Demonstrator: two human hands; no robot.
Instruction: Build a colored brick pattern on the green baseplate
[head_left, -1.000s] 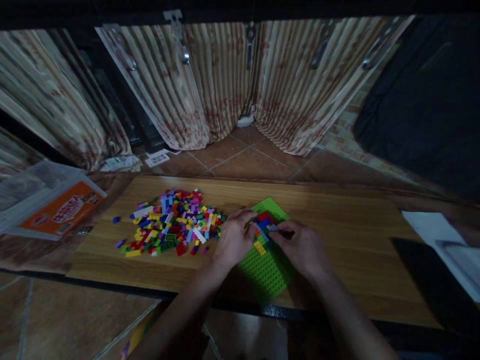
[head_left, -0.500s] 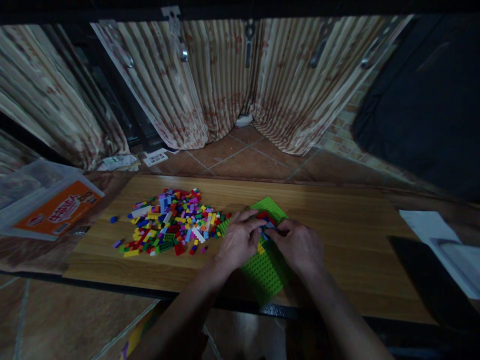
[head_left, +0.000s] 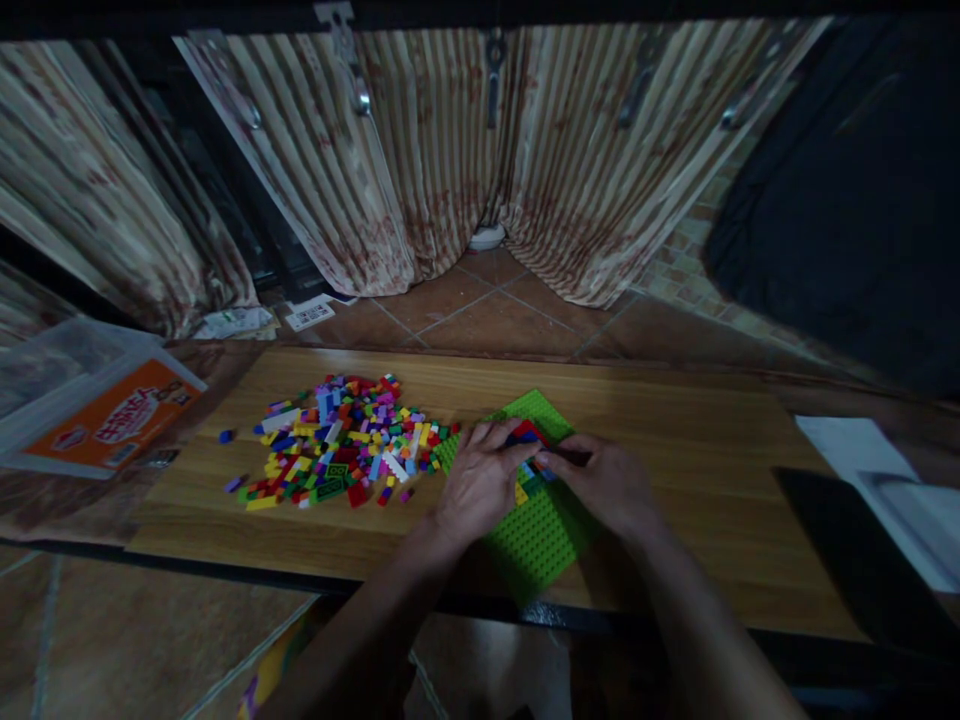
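Observation:
A green studded baseplate [head_left: 536, 545] lies slantwise on the table, with red, blue and yellow toy bricks [head_left: 531, 432] set near its middle. My left hand [head_left: 486, 475] rests over the plate's left side, fingers stretched out and its thumb reaching to the bricks. From the right, my right hand [head_left: 606, 482] bends over the same bricks, thumb and forefinger pinched together at their edge. Whatever lies between those fingertips is too small and shaded to make out. Both hands partly cover the built bricks.
A loose heap of many-coloured bricks [head_left: 352, 440] spreads left of the plate on the wooden table [head_left: 697, 480]. Beyond the table's left end stands a clear plastic box [head_left: 82, 350] with an orange label. A dark flat object [head_left: 840, 560] and white sheets [head_left: 855, 450] lie at the right end.
My left fingers have straightened and spread a little over the plate. My right hand has shifted slightly, its fingertips still at the bricks. The camera view has moved slightly.

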